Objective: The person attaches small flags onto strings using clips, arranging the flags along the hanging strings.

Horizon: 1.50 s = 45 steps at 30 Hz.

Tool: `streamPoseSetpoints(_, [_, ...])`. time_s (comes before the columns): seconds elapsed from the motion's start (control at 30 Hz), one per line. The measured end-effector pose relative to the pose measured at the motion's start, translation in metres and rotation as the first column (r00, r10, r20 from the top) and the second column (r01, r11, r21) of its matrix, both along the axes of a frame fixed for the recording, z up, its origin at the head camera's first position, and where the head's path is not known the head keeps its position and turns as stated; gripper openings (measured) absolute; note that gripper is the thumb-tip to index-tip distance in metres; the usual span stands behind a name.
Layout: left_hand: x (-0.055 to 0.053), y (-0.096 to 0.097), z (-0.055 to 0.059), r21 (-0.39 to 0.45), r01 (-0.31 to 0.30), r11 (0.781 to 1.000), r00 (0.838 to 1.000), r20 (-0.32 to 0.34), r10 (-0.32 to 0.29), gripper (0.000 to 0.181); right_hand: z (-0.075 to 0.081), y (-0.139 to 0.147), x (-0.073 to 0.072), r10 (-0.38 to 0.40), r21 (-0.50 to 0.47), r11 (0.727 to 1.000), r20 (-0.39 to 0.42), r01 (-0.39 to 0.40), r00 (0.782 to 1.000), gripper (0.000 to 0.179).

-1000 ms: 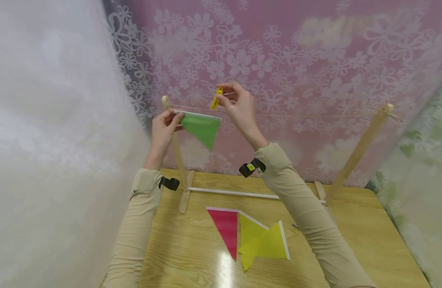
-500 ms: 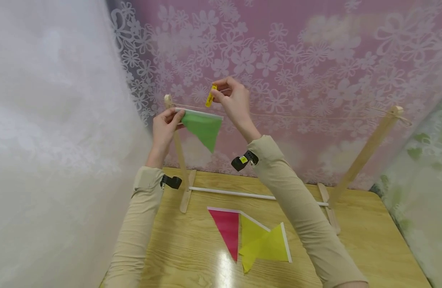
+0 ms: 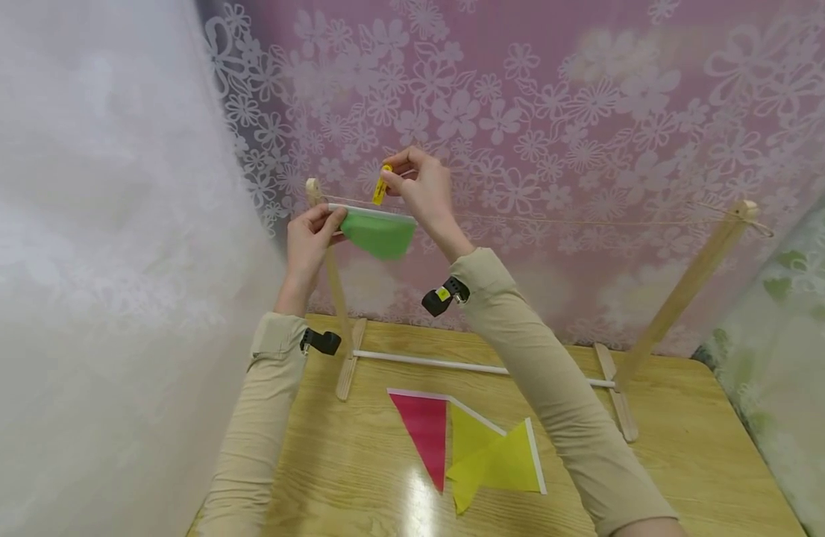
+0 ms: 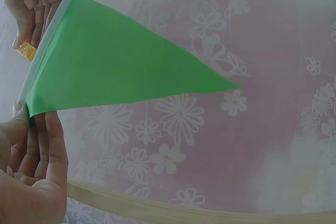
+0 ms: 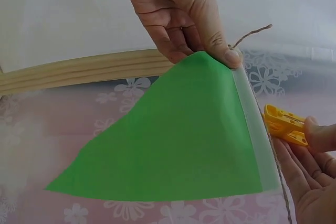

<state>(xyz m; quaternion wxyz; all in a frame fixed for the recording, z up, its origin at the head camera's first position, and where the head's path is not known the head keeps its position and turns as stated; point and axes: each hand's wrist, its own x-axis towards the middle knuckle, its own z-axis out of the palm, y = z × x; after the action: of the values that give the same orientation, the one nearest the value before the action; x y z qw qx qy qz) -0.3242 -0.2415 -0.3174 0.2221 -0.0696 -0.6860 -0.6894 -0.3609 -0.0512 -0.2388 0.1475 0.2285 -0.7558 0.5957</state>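
In the head view, my left grip [image 3: 306,242] pinches a top corner of the green pennant [image 3: 382,233], up beside the string [image 3: 553,220] near the left post [image 3: 336,294]; I judge that keeps its edge lined up with the string. My right grip [image 3: 422,186] pinches a yellow clip [image 3: 382,186], slanted down, probably so its far end faces that edge. A red pennant [image 3: 426,432] and yellow pennants [image 3: 503,459] lie on the bench [image 3: 332,462] below.

From the left wrist, I see the pennant spread fairly smooth to a sharp tip, its white band [image 4: 48,48] straight.

From the right wrist, the cloth bulges near my left thumb; the clip sits just beside the string and band, though I can't tell whether it bites either.
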Motion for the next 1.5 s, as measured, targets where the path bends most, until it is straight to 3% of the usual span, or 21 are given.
streamPoseSetpoints(0.37, [-0.002,0.000,-0.001,0.000,0.008,1.000,1.000,-0.008,-0.008,0.035,-0.004,-0.007,0.005,0.015,0.073,0.997,-0.009,-0.015,1.000,0.017])
streamPoseSetpoints(0.7, [-0.002,-0.002,-0.009,0.016,0.006,1.000,0.999,0.051,-0.007,0.028,-0.006,-0.008,0.007,0.003,0.154,0.988,-0.038,0.003,0.999,0.017])
streamPoseSetpoints(1.5, [-0.002,-0.002,-0.013,0.012,0.000,1.000,0.999,0.035,0.000,0.033,-0.012,-0.008,0.005,0.008,0.307,0.952,-0.030,0.001,1.000,0.022])
